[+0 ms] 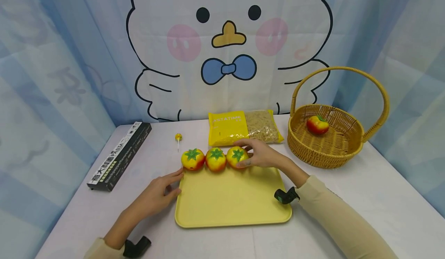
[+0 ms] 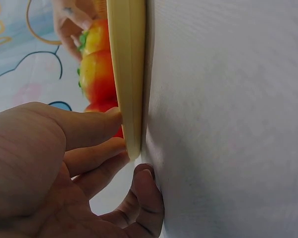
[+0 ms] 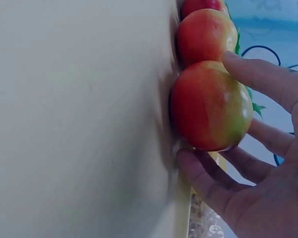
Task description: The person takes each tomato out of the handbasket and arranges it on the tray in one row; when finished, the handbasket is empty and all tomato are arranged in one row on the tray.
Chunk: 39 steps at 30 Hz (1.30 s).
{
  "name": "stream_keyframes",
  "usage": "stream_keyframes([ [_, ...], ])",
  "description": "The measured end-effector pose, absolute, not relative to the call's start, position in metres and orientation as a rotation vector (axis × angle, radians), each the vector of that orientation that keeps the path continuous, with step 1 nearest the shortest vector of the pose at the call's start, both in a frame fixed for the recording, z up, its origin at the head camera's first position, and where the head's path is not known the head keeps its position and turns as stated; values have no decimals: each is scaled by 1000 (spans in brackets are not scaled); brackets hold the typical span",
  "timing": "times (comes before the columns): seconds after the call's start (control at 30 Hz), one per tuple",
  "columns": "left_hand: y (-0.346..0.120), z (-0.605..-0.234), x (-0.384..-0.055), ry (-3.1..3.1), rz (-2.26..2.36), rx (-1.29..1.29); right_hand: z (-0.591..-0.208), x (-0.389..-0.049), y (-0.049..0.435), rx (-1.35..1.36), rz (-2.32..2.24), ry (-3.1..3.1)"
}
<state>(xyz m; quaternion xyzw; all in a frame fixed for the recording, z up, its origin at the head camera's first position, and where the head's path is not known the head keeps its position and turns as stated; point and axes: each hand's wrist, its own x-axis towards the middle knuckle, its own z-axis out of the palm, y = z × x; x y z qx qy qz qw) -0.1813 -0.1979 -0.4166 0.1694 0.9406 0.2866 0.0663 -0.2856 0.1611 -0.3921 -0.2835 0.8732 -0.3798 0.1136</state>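
Observation:
Three red-and-yellow tomatoes with green star-shaped leaves stand in a row along the far edge of a yellow tray point(image 1: 233, 201): a left tomato point(image 1: 193, 160), a middle tomato point(image 1: 216, 159) and a right tomato point(image 1: 237, 157). My right hand point(image 1: 259, 154) holds the right tomato, its thumb on the near side and its fingers around the far side, as the right wrist view also shows. At the tray's left edge, my left hand point(image 1: 160, 193) touches the rim with fairly straight thumb and fingertips. In the left wrist view the little finger is bent beside the tray's corner.
Behind the tray lies a yellow pasta bag point(image 1: 227, 128). A wicker basket point(image 1: 325, 160) with a tall handle stands at the right, holding a red-and-yellow fruit point(image 1: 317, 125). At the left are a lollipop point(image 1: 178, 137) and a long black box point(image 1: 119, 156). Printed curtains enclose the table.

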Motion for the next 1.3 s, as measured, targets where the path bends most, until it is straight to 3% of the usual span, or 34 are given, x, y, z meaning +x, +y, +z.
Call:
stream_keyframes([
  [0.87, -198, -416, -182, 2835, 861, 501, -374, -287, 191, -848, -1219, 2492],
  [1.3, -198, -416, -181, 2831, 865, 491, -363, -288, 217, -695, -1164, 2653],
])
